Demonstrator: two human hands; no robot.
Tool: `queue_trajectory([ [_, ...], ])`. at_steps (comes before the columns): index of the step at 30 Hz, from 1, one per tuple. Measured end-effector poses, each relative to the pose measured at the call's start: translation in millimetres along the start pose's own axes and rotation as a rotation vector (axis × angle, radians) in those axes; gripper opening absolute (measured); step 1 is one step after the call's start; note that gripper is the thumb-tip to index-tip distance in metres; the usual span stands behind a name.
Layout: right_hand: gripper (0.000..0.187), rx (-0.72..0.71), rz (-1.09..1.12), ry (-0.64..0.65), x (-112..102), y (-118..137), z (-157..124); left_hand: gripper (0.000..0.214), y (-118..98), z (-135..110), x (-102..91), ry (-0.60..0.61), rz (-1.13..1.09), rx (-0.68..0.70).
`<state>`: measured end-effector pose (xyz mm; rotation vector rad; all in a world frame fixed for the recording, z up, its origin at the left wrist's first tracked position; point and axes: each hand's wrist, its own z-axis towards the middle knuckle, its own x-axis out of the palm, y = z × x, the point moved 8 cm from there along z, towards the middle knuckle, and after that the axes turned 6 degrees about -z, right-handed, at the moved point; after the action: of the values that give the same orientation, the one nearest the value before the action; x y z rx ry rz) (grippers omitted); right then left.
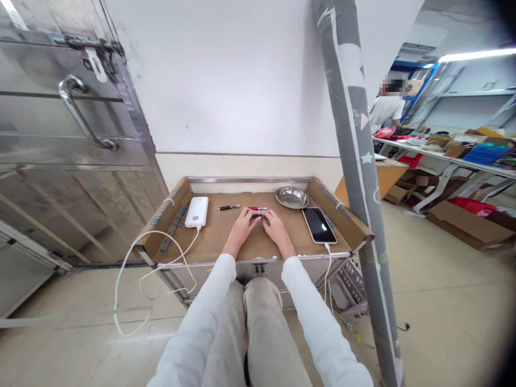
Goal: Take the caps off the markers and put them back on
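Note:
My left hand [241, 228] and my right hand [276, 228] meet over the middle of the cardboard-covered tabletop [226, 242]. Between their fingertips is a small dark, thin object [256, 216], gripped from both sides; the fingers cover much of it, so I cannot make out its kind. Just beyond my fingers lies a red pen [258, 208], partly hidden by them. To its left, a black pen [229, 207] lies flat on the cardboard. A round, shallow metal dish [292, 198] sits at the back right.
A white power bank [197, 212] with a looping white cable [133, 242] lies at left. At right is a phone [320, 226], also cabled. A tall grey patterned roll [363, 134] leans beside the table. A person [387, 107] works at a cluttered bench further right.

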<state>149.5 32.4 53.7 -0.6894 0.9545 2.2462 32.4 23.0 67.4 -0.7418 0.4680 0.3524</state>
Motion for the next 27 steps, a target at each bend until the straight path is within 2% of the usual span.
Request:
queue_trajectory([
  [7,0.036,-0.009,0.108,0.035,8,-5,1,0.020,-3,2,-13.2,-0.150,-0.007,0.036],
  [14,0.034,0.043,0.122,0.002,6,-10,0,0.024,6,-1,-28.3,-0.326,0.026,-0.043],
  [27,0.027,0.098,0.057,0.012,8,-18,0,0.023,11,0,-26.7,-0.308,0.034,-0.076],
])
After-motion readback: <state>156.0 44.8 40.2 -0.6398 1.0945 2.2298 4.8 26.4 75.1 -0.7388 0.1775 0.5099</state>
